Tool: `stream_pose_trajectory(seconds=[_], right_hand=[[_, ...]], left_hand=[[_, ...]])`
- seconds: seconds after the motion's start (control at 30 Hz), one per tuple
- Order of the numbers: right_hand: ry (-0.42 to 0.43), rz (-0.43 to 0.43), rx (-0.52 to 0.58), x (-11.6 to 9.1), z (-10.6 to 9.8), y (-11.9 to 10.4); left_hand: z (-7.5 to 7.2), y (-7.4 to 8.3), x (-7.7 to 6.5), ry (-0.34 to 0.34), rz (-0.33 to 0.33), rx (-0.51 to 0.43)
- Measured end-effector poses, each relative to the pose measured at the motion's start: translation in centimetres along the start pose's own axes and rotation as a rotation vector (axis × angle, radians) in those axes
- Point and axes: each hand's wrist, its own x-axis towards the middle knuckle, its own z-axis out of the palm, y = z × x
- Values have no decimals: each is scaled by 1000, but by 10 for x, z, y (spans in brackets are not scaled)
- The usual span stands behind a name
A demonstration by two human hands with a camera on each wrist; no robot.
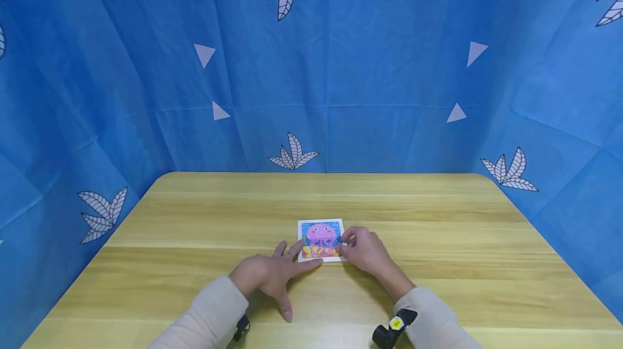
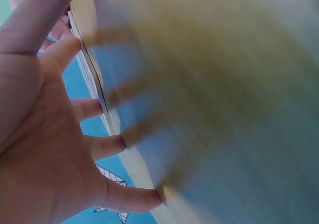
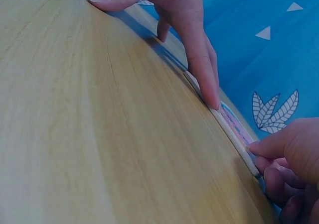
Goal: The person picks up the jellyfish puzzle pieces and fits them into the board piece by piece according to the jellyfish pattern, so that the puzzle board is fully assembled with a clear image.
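Note:
A thin square picture board lies flat on the table. It looks like a tray puzzle, with a white rim around a pink jellyfish on blue water and a yellow seabed. My left hand is spread wide, its fingertips touching the board's left and near edges, the thumb pointing back across the table. At the right edge my right hand has its fingers curled, and thumb and forefinger pinch the board's side. The right wrist view shows that thumb over the picture's end; part of the rim there is hidden.
The wooden table has rounded far corners. A blue curtain with white leaves and triangles hangs behind it and along both sides. A black strap device sits on the right wrist.

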Motion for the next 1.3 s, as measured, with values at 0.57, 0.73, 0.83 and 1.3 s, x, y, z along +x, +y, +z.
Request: stream_pose_trajectory(seconds=[0.57, 0.73, 0.83, 1.3], right_hand=[[12, -13, 3, -1, 0, 0], [16, -20, 3, 0, 0, 1], [7, -13, 4, 0, 1, 1], [39, -36, 9, -3, 3, 2]], left_hand=[[1, -1, -2, -9, -2, -21], [0, -1, -2, -4, 0, -21], [0, -2, -3, -4, 0, -18], [4, -8, -3, 12, 37, -49]])
